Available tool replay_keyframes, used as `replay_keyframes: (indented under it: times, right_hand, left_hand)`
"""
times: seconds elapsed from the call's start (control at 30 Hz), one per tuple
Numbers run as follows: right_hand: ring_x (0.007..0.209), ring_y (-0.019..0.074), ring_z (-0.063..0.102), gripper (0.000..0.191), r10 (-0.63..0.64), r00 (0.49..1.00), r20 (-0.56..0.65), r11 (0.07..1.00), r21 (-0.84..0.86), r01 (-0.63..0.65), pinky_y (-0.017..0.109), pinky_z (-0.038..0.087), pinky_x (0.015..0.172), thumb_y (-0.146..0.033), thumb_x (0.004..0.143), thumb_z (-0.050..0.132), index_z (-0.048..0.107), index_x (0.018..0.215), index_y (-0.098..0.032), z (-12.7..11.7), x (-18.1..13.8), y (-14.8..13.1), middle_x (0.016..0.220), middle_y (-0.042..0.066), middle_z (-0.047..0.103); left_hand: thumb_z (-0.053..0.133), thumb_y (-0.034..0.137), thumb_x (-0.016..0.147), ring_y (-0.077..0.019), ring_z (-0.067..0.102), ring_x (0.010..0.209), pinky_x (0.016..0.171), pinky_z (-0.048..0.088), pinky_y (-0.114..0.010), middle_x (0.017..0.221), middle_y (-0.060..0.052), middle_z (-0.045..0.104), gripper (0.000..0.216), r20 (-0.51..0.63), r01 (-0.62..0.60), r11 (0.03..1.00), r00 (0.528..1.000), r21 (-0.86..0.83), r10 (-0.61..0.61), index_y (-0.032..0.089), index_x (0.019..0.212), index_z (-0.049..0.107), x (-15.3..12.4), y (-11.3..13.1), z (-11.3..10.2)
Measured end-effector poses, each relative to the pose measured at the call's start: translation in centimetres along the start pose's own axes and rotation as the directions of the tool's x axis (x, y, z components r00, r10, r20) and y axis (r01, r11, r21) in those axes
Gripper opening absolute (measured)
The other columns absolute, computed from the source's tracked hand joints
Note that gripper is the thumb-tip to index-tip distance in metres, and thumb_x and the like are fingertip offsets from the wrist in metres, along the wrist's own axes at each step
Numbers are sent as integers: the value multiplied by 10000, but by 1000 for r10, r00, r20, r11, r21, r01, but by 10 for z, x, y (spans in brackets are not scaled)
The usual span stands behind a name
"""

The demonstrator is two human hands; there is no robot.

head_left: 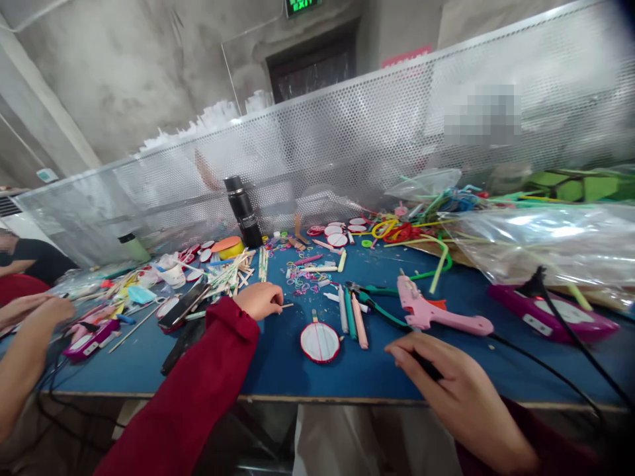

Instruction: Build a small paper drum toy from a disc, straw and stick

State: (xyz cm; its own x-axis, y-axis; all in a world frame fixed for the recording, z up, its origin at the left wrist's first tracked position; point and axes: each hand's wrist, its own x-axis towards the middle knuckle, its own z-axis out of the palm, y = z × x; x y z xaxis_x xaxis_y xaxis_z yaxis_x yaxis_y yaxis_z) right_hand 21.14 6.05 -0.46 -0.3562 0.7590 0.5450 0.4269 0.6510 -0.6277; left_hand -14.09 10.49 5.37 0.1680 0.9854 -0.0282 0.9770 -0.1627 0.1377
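Left hand (258, 301) pinches a small stick (287, 305) between its fingers; right hand (449, 378) curls near the pink glue gun (430, 317), finger grip unclear

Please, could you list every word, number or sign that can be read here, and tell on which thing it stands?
"EXIT": on the green lit sign; the writing above it is cut off.
Red sign: has pale lettering, too blurred to read.
Black bottle: small pale print, too small to read.

The small stick (288, 305) looks wooden, the sheeting (536, 238) glossy plastic.
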Motion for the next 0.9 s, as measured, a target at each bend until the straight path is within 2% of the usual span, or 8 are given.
replay_keyframes:
  times: [0.17,0.3,0.43,0.53,0.6,0.67,0.77,0.9]
  right_hand:
    - [766,161,641,180,-51,999,-3,998,-27,51,264,498,707,-325,940,521,658,852,-248,-7,-7,-5,824,11,687]
    - [768,168,636,177,-73,995,-68,992,-109,65,279,489,714,-322,941,520,652,853,-242,-23,-19,0,826,18,686]
    - [880,216,634,173,-139,968,-208,920,-390,48,346,472,830,-326,930,529,665,921,-220,-42,-19,18,932,57,706]
    - [973,263,609,245,-160,972,-172,760,-650,10,411,429,911,-292,909,544,671,1088,-182,-53,-9,34,1058,93,705]
    - [1007,276,591,266,-137,975,-172,668,-744,-38,407,414,899,-245,899,545,676,1119,-169,-58,-1,42,1075,97,707]
    - [1019,268,584,260,-125,985,-121,617,-786,-18,382,400,868,-213,890,550,688,1108,-179,-61,6,47,1050,92,714]
    - [953,244,593,211,-112,992,-63,582,-813,14,365,363,831,-212,886,561,707,1036,-192,-62,13,50,934,82,720]
    - [876,233,588,171,-121,992,-43,533,-846,28,366,324,807,-235,890,572,706,978,-177,-61,17,51,849,81,707]
  left_hand:
    - [590,203,830,-186,611,872,777,423,-273,882,-37,664,97,-59,7,1000,998,12,-6,210,764,660,-4,5,11]
    - [504,223,892,-187,605,851,750,419,-288,895,-30,661,98,-212,58,998,975,-39,-65,217,866,599,-11,14,10]
    - [437,219,930,-189,611,886,777,446,-298,929,-38,647,113,-398,29,993,915,-115,-73,219,950,548,-11,28,10]
    - [391,184,938,-197,603,1000,869,459,-318,1046,-66,637,182,-489,-3,983,868,-182,-88,208,1036,542,-3,35,14]
    - [370,170,940,-201,592,1046,922,452,-334,1087,-76,631,222,-514,-7,979,852,-203,-100,202,1049,561,2,38,17]
    - [360,180,945,-200,594,1032,929,452,-335,1065,-77,633,234,-536,3,977,836,-212,-119,195,993,589,3,41,19]
    - [426,262,934,-190,606,883,827,472,-311,914,-57,630,212,-550,20,980,825,-200,-129,191,871,616,0,52,12]
    - [597,325,846,-187,611,852,794,458,-289,869,-34,650,161,-476,-148,986,874,-79,93,221,895,711,3,82,-14]
